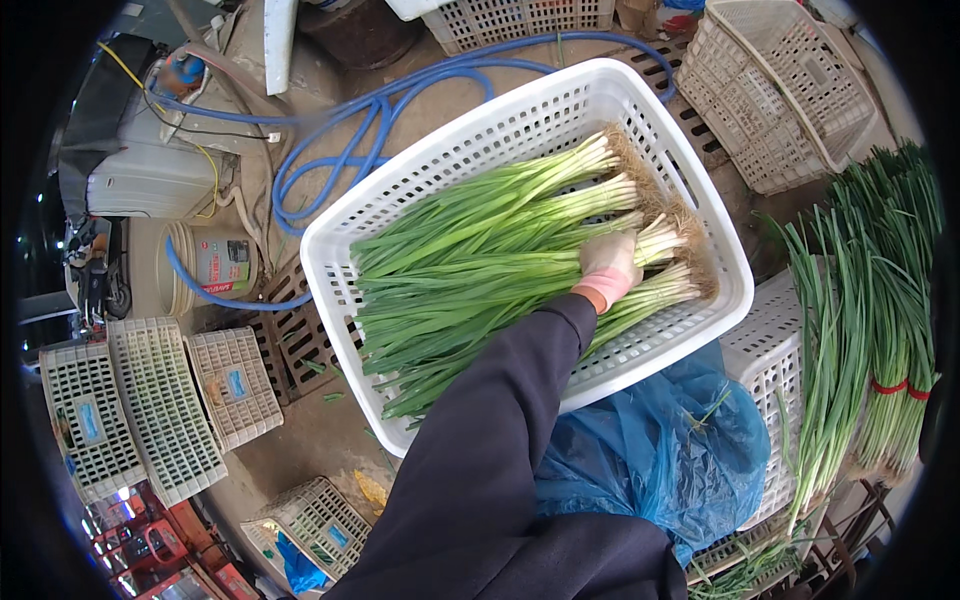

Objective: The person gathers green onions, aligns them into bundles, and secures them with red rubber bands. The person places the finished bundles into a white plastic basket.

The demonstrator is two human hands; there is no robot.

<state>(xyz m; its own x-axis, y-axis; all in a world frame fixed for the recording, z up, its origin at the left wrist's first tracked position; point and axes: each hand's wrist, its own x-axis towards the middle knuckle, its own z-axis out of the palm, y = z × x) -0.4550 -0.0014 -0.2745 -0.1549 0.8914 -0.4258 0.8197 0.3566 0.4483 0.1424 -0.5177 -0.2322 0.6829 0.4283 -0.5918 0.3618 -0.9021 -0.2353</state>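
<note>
A large white plastic basket (pixel 517 97) lies in front of me, holding several bunches of green onions (pixel 480 217). Their green leaves point left, and their white stems and brown roots lie towards the right end. My left hand (pixel 609 262), in a pale glove with a pink cuff, is closed around the stems of a bunch near the roots; its fingertips are partly hidden. My right hand is out of view. Crumpled blue plastic sheeting (pixel 652 457) lies below the basket's near right side. More green onions (pixel 832 345) lie at the right, some tied with red bands (pixel 889 387).
A coiled blue hose (pixel 330 165) runs behind the basket, over the floor by drain grates (pixel 289 330). Empty-looking crate (pixel 772 90) stands back right, slatted crates (pixel 165 405) at left, and a plastic bucket (pixel 217 262) near them. A white crate (pixel 772 375) sits beneath the right-hand onions.
</note>
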